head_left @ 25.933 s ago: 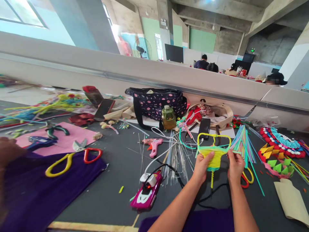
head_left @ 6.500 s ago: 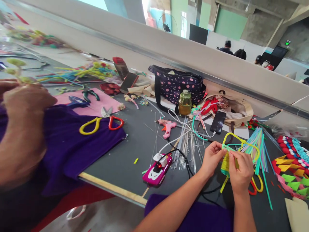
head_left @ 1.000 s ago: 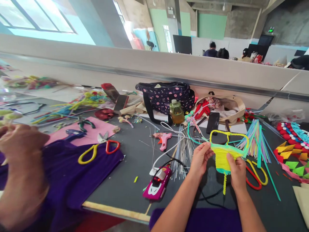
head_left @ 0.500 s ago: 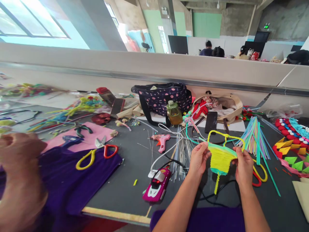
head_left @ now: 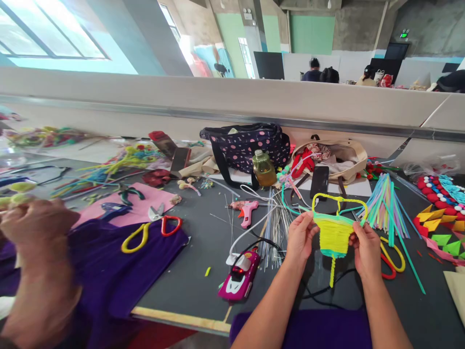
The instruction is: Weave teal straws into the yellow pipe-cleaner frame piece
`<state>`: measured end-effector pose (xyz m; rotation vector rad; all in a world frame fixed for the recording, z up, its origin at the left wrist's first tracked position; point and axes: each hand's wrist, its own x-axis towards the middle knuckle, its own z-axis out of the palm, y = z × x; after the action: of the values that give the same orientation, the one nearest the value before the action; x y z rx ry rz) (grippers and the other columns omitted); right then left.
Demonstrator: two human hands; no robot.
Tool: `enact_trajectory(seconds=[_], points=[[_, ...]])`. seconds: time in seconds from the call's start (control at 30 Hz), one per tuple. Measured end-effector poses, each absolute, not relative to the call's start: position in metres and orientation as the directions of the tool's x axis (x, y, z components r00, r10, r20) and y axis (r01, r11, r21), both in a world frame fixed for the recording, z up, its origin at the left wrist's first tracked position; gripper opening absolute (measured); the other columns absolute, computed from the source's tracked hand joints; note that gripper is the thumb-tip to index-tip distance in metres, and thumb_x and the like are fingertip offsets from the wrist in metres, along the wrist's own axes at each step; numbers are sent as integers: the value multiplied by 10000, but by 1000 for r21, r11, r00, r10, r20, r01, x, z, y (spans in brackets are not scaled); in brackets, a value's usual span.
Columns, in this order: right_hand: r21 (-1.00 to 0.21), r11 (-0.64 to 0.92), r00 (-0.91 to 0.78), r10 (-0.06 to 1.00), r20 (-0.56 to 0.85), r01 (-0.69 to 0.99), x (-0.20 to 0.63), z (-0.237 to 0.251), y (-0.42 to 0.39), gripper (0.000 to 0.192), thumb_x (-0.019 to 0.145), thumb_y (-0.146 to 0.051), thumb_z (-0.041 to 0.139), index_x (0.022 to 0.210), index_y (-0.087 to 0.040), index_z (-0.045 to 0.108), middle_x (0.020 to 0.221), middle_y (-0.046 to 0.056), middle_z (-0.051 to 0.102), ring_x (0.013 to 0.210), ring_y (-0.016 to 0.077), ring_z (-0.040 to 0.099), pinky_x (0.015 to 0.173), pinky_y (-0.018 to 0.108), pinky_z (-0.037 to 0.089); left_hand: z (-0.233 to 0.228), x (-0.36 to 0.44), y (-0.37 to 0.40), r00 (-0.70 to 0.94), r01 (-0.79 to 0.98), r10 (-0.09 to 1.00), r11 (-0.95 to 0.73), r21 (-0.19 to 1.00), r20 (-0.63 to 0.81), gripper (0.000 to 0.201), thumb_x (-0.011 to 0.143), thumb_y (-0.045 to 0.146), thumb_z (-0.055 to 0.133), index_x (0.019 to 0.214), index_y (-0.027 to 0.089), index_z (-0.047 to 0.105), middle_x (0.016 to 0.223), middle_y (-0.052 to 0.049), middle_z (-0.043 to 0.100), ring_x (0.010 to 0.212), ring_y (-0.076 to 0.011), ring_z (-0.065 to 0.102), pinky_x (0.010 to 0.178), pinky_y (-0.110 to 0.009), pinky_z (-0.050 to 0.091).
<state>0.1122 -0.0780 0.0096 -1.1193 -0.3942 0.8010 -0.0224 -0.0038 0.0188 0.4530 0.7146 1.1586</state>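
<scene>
yel. craft (head_left: 333, 236) — btwn both hands (head_left: 301, 236) (head_left: 366, 246)

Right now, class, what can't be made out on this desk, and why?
All in the head view:
Yellow craft piece: back hidden by its own front.
Scissors at right: blades mostly hidden by the right hand.
Co-worker's hand: fingers blurred.
Tan paper: cut off by the right edge.

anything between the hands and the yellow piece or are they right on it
Nothing visible is in between: the left hand and right hand pinch the yellow piece near its upper corners. The closest scissors lie beyond the right hand, off to the side.
</scene>
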Motion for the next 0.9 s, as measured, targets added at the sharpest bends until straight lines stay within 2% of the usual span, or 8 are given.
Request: enact_trajectory(seconds=[0.13, 0.27, 0.53, 0.73, 0.9], points=[[-890, 138, 539, 832, -134, -434, 106, 10, -78, 360, 617, -443, 784, 827, -171, 678, 658, 10, 672, 568, 168, 612, 521, 269, 473, 19, -20, -6, 201, -659, 945, 325, 678, -258, 292, 568, 285, 838, 739, 137, 652, 697, 6, 667, 562, -67, 589, 501, -155, 492], [-873, 147, 537, 831, -147, -466, 102, 7, -78, 389, 551, -356, 829, 877, -171, 724, 794, 53, 730, 722, 249, 680, 639, 358, 541, 20, -18, -9, 233, -631, 944, 330, 702, -234, 304, 563, 300, 841, 734, 131, 654, 689, 3, 656, 550, -68, 581, 507, -165, 501], [-878, 187, 648, 744, -165, -440, 104, 3, -78, 433, 554, -330, 825, 933, -149, 721, 794, 61, 734, 721, 262, 695, 638, 371, 563, 23, -15, -15, 277, -615, 943, 322, 720, -186, 303, 569, 317, 844, 667, 128, 628, 614, 25, 596, 505, -59, 546, 503, -177, 505], [-840, 141, 516, 837, -182, -525, 102, 6, -77, 401, 576, -360, 817, 902, -147, 721, 830, 85, 734, 746, 267, 695, 652, 374, 563, 24, -16, -13, 257, -635, 946, 320, 704, -198, 298, 579, 309, 839, 720, 129, 648, 628, 31, 608, 507, -49, 537, 510, -168, 507], [-841, 136, 557, 801, -218, -524, 103, 4, -76, 370, 547, -360, 842, 831, -160, 713, 795, 68, 733, 722, 264, 692, 638, 377, 560, 20, -19, -11, 333, -640, 914, 398, 657, -230, 287, 595, 291, 828, 740, 133, 638, 703, -7, 675, 574, -89, 611, 536, -191, 516]])
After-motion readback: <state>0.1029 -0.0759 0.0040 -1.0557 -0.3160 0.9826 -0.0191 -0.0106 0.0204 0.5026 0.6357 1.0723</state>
